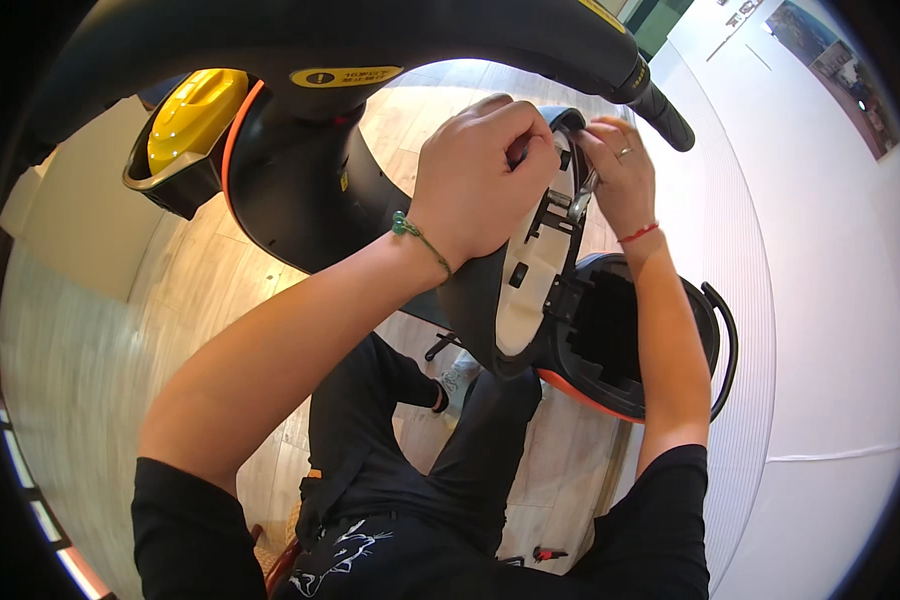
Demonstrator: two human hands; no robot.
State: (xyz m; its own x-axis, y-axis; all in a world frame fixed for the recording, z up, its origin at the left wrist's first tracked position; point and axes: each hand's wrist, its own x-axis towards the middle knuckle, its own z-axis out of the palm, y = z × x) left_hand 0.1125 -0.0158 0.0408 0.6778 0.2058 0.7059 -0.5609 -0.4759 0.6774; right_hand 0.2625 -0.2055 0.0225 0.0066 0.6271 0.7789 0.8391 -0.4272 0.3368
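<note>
A black scooter seat is tipped up on its hinge, its white underside facing right. Against the upper part of this seat, my left hand is closed in a fist, thumb over the curled fingers. What those fingers grip is hidden. On the other side of the seat, my right hand is closed with its fingers bent around a shiny metal tool, perhaps a wrench. The tool's end rests by the black bracket on the underside.
Below the seat, the scooter's black storage bin is uncovered. Handlebars arch across the top, their grip at the upper right. A yellow object sits in the front basket. A small red-and-black item lies on the floor.
</note>
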